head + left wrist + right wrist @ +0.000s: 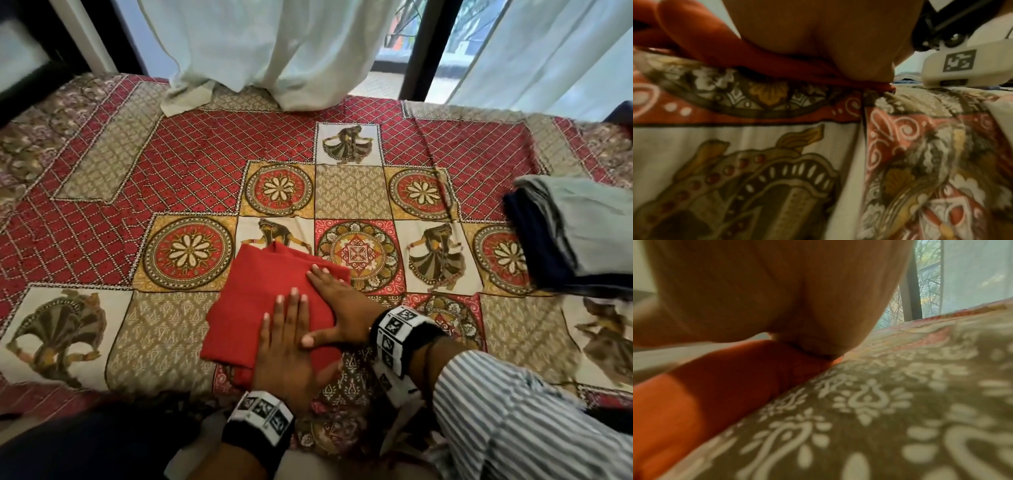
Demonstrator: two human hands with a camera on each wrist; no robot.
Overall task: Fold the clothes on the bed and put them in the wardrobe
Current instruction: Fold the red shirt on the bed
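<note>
Patterned bedspread (191,150) covers the bed; near its front edge lies the folded red garment (246,308). Your left hand (284,349) and right hand (337,308) press it flat, fingers straight. Smooth outward evenly before adding it to the folded stack (575,236) at the right edge.

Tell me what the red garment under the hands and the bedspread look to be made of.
Red garment: soft matte fabric, apparently cotton-like; it folds thickly without shine. Bedspread: thin printed cloth, likely cotton; flat matte print, small wrinkles. The exact fibre cannot be told for either.
</note>
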